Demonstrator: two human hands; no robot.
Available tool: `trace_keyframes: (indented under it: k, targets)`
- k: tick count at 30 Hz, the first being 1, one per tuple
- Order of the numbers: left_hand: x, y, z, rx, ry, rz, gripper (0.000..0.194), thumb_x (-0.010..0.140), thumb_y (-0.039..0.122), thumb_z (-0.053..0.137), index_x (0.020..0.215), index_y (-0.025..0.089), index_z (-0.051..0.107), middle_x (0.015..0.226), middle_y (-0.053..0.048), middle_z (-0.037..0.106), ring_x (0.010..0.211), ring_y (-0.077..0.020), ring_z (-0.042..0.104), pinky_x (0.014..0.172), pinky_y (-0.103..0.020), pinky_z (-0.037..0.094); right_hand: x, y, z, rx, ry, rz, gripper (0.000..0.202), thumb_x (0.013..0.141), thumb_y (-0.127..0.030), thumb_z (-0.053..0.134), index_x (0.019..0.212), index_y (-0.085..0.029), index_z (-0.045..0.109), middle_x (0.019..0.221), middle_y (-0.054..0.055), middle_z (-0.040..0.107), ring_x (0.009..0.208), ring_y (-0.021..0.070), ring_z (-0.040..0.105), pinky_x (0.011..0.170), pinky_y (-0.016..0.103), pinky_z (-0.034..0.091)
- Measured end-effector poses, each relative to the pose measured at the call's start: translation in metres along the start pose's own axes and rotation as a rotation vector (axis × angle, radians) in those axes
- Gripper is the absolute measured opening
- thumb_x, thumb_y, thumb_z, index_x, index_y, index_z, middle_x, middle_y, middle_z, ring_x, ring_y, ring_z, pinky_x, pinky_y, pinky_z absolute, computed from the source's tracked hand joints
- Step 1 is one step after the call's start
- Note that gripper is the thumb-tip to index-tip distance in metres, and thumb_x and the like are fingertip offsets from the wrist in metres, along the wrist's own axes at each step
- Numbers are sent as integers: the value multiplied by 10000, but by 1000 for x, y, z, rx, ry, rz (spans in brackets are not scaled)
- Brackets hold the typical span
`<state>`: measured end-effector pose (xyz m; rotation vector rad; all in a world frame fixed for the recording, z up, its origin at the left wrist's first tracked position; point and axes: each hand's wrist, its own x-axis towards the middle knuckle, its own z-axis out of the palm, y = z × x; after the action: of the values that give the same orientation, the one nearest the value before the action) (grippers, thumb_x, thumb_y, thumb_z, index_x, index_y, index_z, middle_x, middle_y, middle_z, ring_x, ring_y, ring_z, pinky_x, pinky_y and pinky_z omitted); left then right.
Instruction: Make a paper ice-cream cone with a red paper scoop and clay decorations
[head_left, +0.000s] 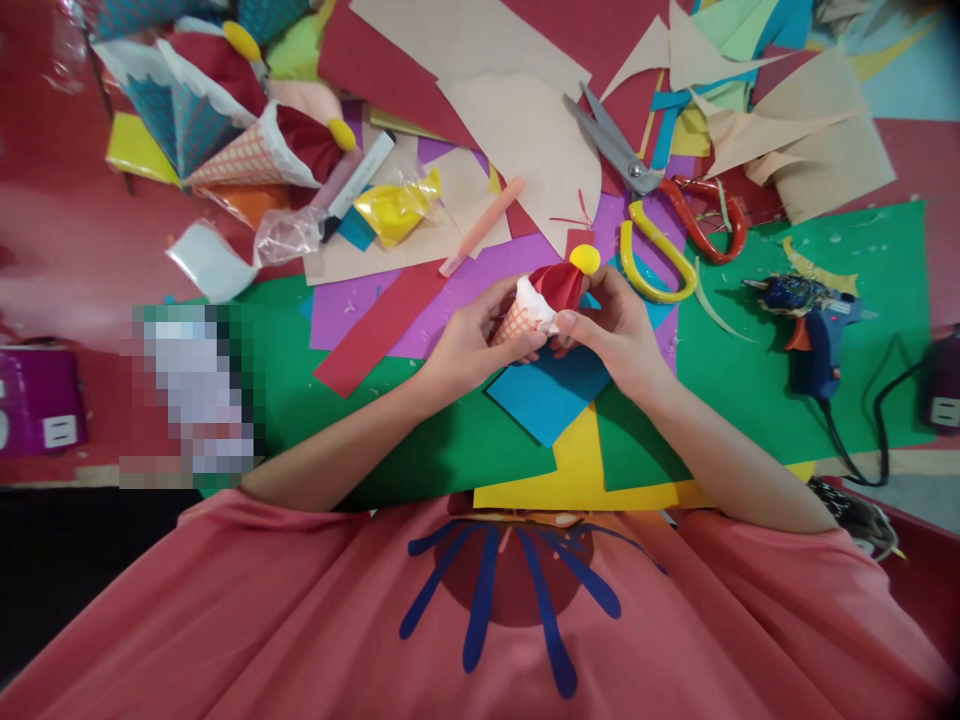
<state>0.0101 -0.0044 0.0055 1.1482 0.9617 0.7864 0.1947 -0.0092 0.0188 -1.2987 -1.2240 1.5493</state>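
Between both hands, above the middle of the table, is a small paper ice cream cone (pixel 521 317) with an orange lattice pattern, a white wavy rim, a dark red pleated top and a yellow ball. My left hand (pixel 480 330) grips its patterned side, thumb along the front. From the other side my right hand (pixel 611 325) pinches the white rim near the red top. Some fingertips of both hands are hidden behind the cone. Under them lie a blue paper piece (pixel 551 395) and purple sheets (pixel 345 320).
Red-and-yellow-handled scissors (pixel 637 175) lie open behind my right hand. A blue glue gun (pixel 817 345) with a cord rests on green sheets (pixel 757 430) at right. Finished cones (pixel 247 150) are piled at far left. Beige paper scraps (pixel 525 140) and a yellow wrapped piece (pixel 397 207) cover the back.
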Motion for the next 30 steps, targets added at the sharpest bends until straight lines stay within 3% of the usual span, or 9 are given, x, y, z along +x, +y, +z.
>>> trace_keyframes:
  k: [8,14,16,18,22,25,30]
  targets:
    - [-1,3,1,-42,-31,-40,680,708,472,822,1259,175,555,1061,-73,710,637,-91,684,542,-182,580,1,3,-2,7,1,22,541,689,-691,731,934,-279,479,974,7,591,730,169,636,592,354,584]
    - [2,14,3,-190,-170,-273,630,756,492,765,1231,136,552,934,-57,744,547,-90,667,491,-177,555,5,1,-9,53,49,-37,508,747,-755,624,837,-279,469,646,-41,498,543,141,557,479,296,511]
    - [2,17,3,-267,-220,-346,557,805,476,712,1196,105,570,966,-87,751,522,-80,649,463,-168,528,7,2,-12,-8,110,-107,475,762,-713,646,850,-274,488,700,-35,529,590,134,575,506,282,517]
    - [3,18,2,-342,-264,-387,505,830,463,683,1165,99,580,1004,-105,752,499,-69,631,436,-160,499,8,3,-12,-38,144,-165,452,770,-671,668,930,-273,523,890,-3,611,761,150,639,642,302,575]
    - [0,13,4,-413,-326,-404,462,821,456,710,1102,115,574,940,-77,747,501,-72,635,436,-155,478,8,4,-8,71,49,-172,491,780,-652,654,1107,-300,547,1167,30,641,1072,214,651,907,389,583]
    - [-2,9,6,-469,-384,-403,452,805,470,734,1055,132,567,881,-47,734,516,-81,645,443,-159,474,5,2,-3,131,-35,-100,439,784,-591,678,1095,-306,557,1152,28,663,1060,230,666,869,386,599]
    - [-2,7,7,-536,-421,-406,524,765,511,770,1075,141,568,871,-23,726,529,-87,657,421,-158,449,3,-2,1,238,-62,-3,441,760,-539,720,1076,-292,535,1146,30,674,911,204,691,674,332,606]
